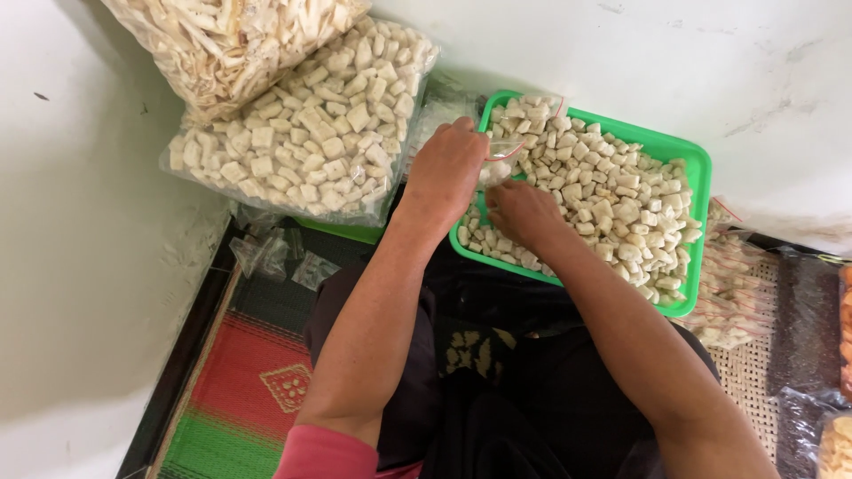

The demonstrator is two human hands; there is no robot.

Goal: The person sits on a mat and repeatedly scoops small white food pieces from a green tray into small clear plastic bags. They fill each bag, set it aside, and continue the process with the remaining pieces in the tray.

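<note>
The left hand [446,173] reaches over the near-left corner of the green tray [698,164]. Its fingers are curled together, pinching the mouth of a small clear bag [502,158] with a red strip along its top edge. The bag hangs just over the tray's left part, touching the pale crackers [612,200] heaped there.

The right hand [524,213] lies just below and right of the left, palm down on the crackers at the tray's near-left side. Its fingertips point up toward the bag's opening. They are bunched, but whether they hold any pieces cannot be told, as the back of the hand hides them. The two hands are near each other, almost touching at the bag.

The tray sits on the floor against a white wall [674,62], filled with small squarish crackers. To its left lie two large clear sacks: one [302,124] full of the same squarish pieces, and another [231,40] above it with thinner, strip-like pieces. Under the sacks a bit of a second green tray [342,231] shows.

Right of the tray lie filled small bags [732,284] with red strips, resting on a woven mat [750,372]. Dark packets [808,324] lie at the far right edge. Empty small bags [275,257] lie on the floor at left, beside a red and green mat [244,399].
</note>
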